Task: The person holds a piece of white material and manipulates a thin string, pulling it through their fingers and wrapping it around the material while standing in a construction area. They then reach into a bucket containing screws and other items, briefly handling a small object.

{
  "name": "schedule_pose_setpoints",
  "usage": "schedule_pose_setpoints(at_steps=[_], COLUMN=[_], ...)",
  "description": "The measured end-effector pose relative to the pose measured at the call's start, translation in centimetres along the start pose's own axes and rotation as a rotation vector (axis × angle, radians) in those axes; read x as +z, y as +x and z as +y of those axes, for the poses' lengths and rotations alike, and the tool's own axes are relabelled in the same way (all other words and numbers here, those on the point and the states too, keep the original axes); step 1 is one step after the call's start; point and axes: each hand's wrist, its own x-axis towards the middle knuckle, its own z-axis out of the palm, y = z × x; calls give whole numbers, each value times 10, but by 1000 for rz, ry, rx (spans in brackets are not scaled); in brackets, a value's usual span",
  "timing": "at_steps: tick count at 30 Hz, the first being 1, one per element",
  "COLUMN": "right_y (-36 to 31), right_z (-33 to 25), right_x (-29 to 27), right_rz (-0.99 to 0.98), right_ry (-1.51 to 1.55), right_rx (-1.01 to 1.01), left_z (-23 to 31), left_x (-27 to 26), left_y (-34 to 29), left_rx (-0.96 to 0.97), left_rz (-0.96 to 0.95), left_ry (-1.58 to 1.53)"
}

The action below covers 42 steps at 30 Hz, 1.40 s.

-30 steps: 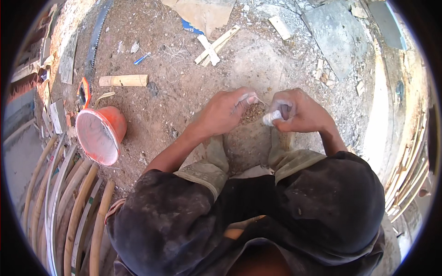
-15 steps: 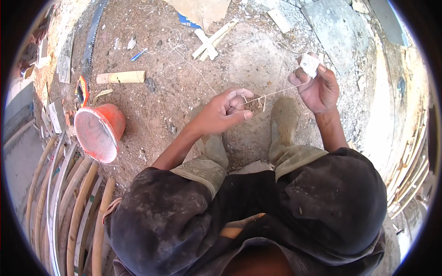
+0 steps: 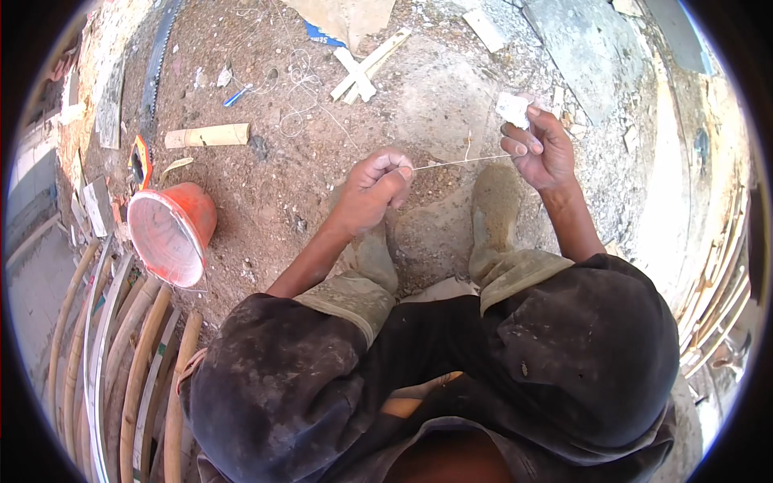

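Note:
A thin pale string (image 3: 451, 163) runs taut between my two hands, with a small loose end standing up from it near the middle. My left hand (image 3: 373, 190) is closed, pinching the string between thumb and curled fingers. In my right hand (image 3: 545, 153) a small white piece (image 3: 513, 108) is gripped between thumb and fingertips, and the string leads to this hand; I cannot make out whether it is wound on the piece. More loose string (image 3: 302, 79) lies tangled on the ground beyond my left hand.
An orange bucket (image 3: 171, 233) lies tipped at the left beside curved poles (image 3: 134, 378). Beyond it are a handsaw (image 3: 151, 101), a flat wood strip (image 3: 208, 135), a blue pen-like object (image 3: 236, 97) and crossed wood strips (image 3: 360, 74). A grey slab (image 3: 588, 56) lies at far right.
My left hand has closed on the string and drawn slightly left. The looped knot has gone, leaving a small upright end. My right hand has shifted slightly left with the white piece.

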Motion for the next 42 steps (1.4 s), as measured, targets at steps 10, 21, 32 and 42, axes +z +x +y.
schedule_pose_setpoints(at_steps=[10,21,32,42], right_y=[16,36,54,28], right_z=[44,64,53,53], right_x=[-1,-19,-58,-4], right_rz=[312,486,392,108], right_ry=[-191,-647,-1364,-1829], right_rx=[-37,-83,-162,-299], left_z=[-10,-43,-30,-50], left_x=[-7,-21,-22,-32], left_y=[17,43,53,44], left_rx=[9,100,44,90], left_rz=[50,241,217,364], left_ry=[-601,595,1024,611])
